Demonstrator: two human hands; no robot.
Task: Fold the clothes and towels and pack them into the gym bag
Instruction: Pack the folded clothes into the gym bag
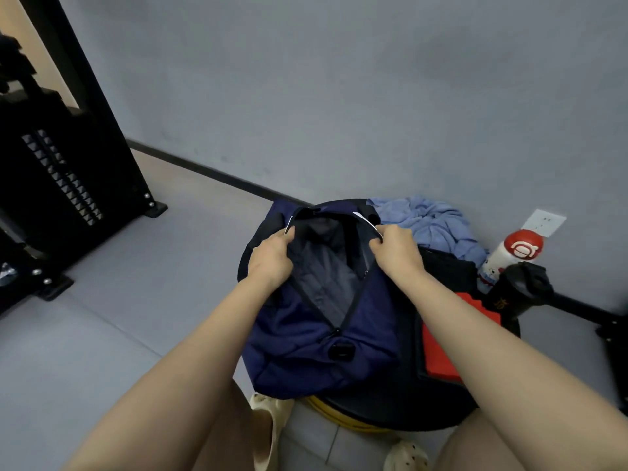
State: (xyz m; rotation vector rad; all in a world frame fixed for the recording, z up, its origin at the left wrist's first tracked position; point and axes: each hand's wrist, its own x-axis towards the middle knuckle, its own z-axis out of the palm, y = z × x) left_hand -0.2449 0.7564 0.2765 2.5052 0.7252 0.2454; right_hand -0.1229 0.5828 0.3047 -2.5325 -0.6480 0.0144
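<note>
A navy blue gym bag (306,348) lies on a round black stool, its zip undone and its grey lining showing. My left hand (270,256) grips the left edge of the opening. My right hand (396,248) grips the right edge, and the two hold the mouth spread apart. Behind the bag lies a crumpled light blue towel (431,222). To the right of the bag lie a black garment (448,270) and a red garment (438,355), partly hidden by my right forearm.
A white bottle with a red cap (509,256) and a black bottle (516,290) stand to the right by the grey wall. A black weight machine (64,178) fills the left side. The stool has a yellow rim (339,416). My knees and pale slippers are below.
</note>
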